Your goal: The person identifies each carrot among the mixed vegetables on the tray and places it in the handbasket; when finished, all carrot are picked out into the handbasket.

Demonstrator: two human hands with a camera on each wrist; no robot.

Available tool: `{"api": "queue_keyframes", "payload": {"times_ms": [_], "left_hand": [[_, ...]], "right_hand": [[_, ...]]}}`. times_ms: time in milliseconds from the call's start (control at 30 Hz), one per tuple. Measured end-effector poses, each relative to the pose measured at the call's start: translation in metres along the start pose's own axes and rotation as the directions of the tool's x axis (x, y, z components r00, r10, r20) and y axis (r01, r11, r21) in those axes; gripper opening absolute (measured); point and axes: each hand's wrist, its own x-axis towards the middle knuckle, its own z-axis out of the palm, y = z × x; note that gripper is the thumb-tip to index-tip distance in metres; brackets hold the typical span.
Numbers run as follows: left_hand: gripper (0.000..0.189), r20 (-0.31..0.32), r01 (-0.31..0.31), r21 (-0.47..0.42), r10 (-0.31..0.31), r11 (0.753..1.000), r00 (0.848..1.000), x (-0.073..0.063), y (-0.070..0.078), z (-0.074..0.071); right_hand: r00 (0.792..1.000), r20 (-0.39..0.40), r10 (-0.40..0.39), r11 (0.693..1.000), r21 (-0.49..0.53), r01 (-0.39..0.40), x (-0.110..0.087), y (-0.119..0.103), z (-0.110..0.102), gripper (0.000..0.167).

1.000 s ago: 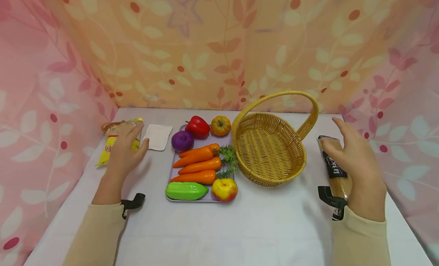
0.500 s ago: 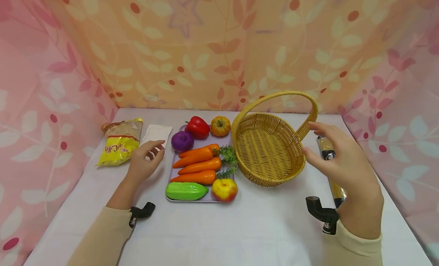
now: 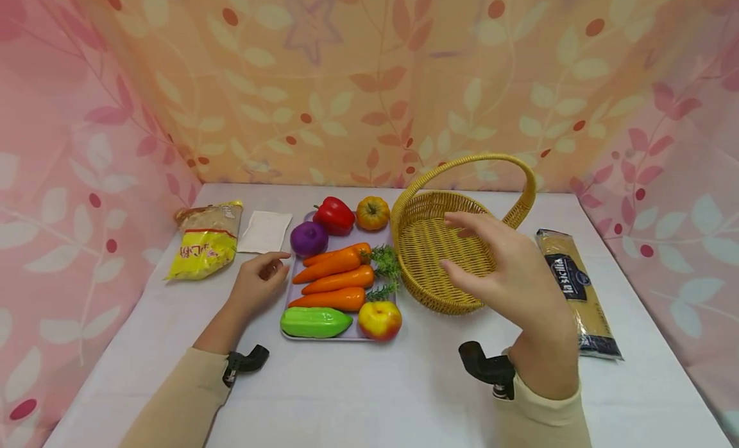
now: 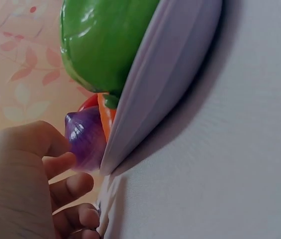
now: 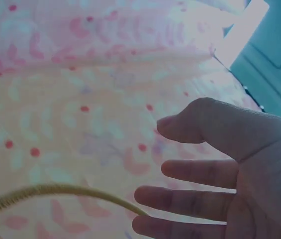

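My left hand (image 3: 256, 284) hovers at the left edge of the lilac tray (image 3: 339, 338), fingers loosely curled and holding nothing. On that tray lie a purple onion (image 3: 308, 239), a red bell pepper (image 3: 335, 216), a small pumpkin (image 3: 372, 213), several orange carrots (image 3: 337, 276), a green ridged vegetable (image 3: 315, 322) and a yellow-red peach (image 3: 379, 320). In the left wrist view the onion (image 4: 85, 139) shows just past the fingers. My right hand (image 3: 516, 278), thumb and fingers spread apart, overlaps the right side of the wicker basket (image 3: 439, 300). Nothing is in its grasp.
Left of the tray lie a yellow snack-like bag (image 3: 204, 246) and a white square cloth (image 3: 265, 232). A pack of La Sicilia pasta (image 3: 577, 294) rests at the right. The basket's handle (image 3: 473, 158) arches up high. Floral curtains (image 3: 369, 82) enclose the table.
My left hand has moved right, from over the yellow bag to the tray's edge. My right hand has moved left, from over the pasta pack to the basket.
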Motion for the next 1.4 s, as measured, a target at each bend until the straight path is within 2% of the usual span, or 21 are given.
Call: {"api": "queue_keyframes", "payload": {"times_ms": [167, 300, 433, 600, 733, 867, 967, 1100, 1300, 1400], "left_hand": [[0.026, 0.044, 0.021, -0.014, -0.021, 1.000, 0.999, 0.000, -0.004, 0.001], [0.027, 0.092, 0.027, -0.018, -0.025, 0.999, 0.995, 0.001, -0.007, 0.000], [0.025, 0.123, 0.031, -0.002, -0.030, 1.000, 0.992, 0.001, -0.008, 0.001], [0.024, 0.146, 0.035, 0.009, -0.036, 0.999, 0.989, 0.002, -0.005, 0.002], [0.024, 0.168, 0.053, 0.043, -0.060, 0.998, 0.984, 0.003, -0.007, 0.002], [0.024, 0.178, 0.061, 0.063, -0.071, 0.996, 0.982, 0.004, -0.006, 0.002], [0.025, 0.182, 0.067, 0.059, -0.077, 0.996, 0.980, 0.004, -0.005, 0.002], [0.025, 0.187, 0.071, 0.052, -0.080, 0.996, 0.979, 0.005, -0.003, 0.002], [0.025, 0.186, 0.061, 0.064, -0.072, 0.996, 0.980, 0.005, -0.001, 0.001], [0.024, 0.184, 0.047, 0.071, -0.059, 0.996, 0.981, 0.005, -0.002, 0.001]], "right_hand": [[0.996, 0.089, -0.019, 1.000, 0.009, 0.018, 0.014, -0.009, 0.033, 0.055], [0.983, 0.176, -0.049, 0.999, 0.028, 0.044, 0.027, -0.012, 0.066, 0.053], [0.966, 0.257, -0.017, 0.999, 0.031, 0.009, 0.037, -0.011, 0.100, 0.052], [0.941, 0.336, 0.037, 0.999, -0.008, -0.036, 0.044, 0.001, 0.140, 0.055], [0.906, 0.415, 0.079, 0.997, -0.051, -0.063, 0.046, 0.011, 0.166, 0.061], [0.880, 0.466, 0.095, 0.992, -0.116, -0.046, 0.045, 0.020, 0.184, 0.064], [0.889, 0.451, 0.085, 0.984, -0.180, -0.003, 0.044, 0.024, 0.192, 0.061], [0.918, 0.391, 0.071, 0.971, -0.239, 0.027, 0.043, 0.029, 0.199, 0.055], [0.939, 0.331, 0.096, 0.955, -0.295, 0.006, 0.043, 0.032, 0.205, 0.051], [0.947, 0.307, 0.092, 0.960, -0.278, -0.003, 0.043, 0.030, 0.203, 0.046]]}}
